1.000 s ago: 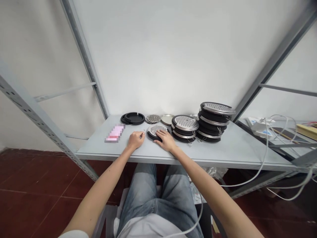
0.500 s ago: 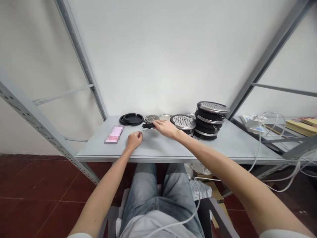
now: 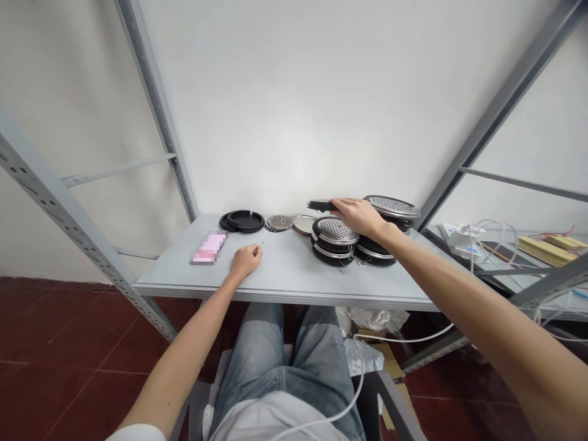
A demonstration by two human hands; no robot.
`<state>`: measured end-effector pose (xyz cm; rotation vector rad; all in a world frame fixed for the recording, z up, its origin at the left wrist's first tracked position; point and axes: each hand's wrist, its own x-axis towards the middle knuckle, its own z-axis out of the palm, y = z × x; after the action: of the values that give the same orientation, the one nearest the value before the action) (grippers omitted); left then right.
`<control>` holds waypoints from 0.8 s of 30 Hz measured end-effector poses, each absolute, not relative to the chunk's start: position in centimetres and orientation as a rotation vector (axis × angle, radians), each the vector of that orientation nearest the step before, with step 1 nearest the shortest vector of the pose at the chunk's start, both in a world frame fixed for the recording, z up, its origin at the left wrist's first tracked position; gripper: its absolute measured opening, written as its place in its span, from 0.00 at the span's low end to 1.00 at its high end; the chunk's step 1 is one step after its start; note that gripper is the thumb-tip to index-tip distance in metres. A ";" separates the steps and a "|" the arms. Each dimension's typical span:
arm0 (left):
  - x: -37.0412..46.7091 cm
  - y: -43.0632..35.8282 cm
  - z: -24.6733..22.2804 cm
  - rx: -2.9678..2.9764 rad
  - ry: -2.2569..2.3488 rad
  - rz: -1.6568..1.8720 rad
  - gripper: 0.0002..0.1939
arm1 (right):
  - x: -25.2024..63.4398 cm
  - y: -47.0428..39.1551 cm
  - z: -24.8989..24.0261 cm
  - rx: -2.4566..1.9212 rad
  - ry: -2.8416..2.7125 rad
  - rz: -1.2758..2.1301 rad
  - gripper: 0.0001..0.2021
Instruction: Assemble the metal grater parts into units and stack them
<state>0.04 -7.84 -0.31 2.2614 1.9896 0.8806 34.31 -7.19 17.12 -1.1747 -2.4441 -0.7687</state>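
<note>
My right hand (image 3: 359, 214) is wrapped round a thin black disc (image 3: 321, 206), seen nearly edge-on, in the air above the shorter stack (image 3: 337, 229) of black and silver round pieces. Behind that hand and wrist, the taller stack (image 3: 394, 206) with a perforated metal top is partly hidden. My left hand (image 3: 247, 260) rests on the table with its fingers closed; what they hold, if anything, is too small to make out. Black round rings (image 3: 245, 222), perforated metal discs (image 3: 279, 223) and a plain silver disc (image 3: 304, 225) lie along the back.
A phone with a blurred screen (image 3: 209, 247) lies left of my left hand on the grey table (image 3: 285, 275). Metal shelf posts rise at both sides. On the right are white cables, yellow pads (image 3: 546, 250) and a white box (image 3: 459, 236); a cable crosses my lap.
My right hand has moved right and slightly up with the black disc, from beside my left hand to above the stacks. My left hand has stayed nearly still. The view has shifted slightly.
</note>
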 end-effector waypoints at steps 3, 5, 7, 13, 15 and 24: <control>0.0 -7.9 -0.3 2.270 1.992 0.872 0.15 | 35.0 -6.6 16.3 -1.265 -2.428 -0.768 0.09; 0.0 -7.9 -0.3 2.273 1.995 0.864 0.15 | 35.3 -6.5 15.7 -1.296 -2.411 -0.766 0.09; 0.0 -8.0 -0.2 2.273 1.996 0.858 0.14 | 35.6 -6.6 15.1 -1.303 -2.407 -0.762 0.09; 0.1 -7.9 -0.2 2.263 1.979 0.880 0.14 | 36.5 -8.5 12.6 -1.118 -2.444 -0.836 0.10; 0.1 -7.9 -0.3 2.258 1.970 0.894 0.14 | 36.7 -9.0 11.9 -1.058 -2.442 -0.867 0.11; 0.1 -8.1 -0.1 2.285 1.946 0.899 0.18 | 38.5 -9.2 10.3 -1.088 -2.404 -0.799 0.12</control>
<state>0.08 -8.08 -0.14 2.2845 1.9456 0.8991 38.48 -9.20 10.35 -1.0878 -2.4043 -0.7995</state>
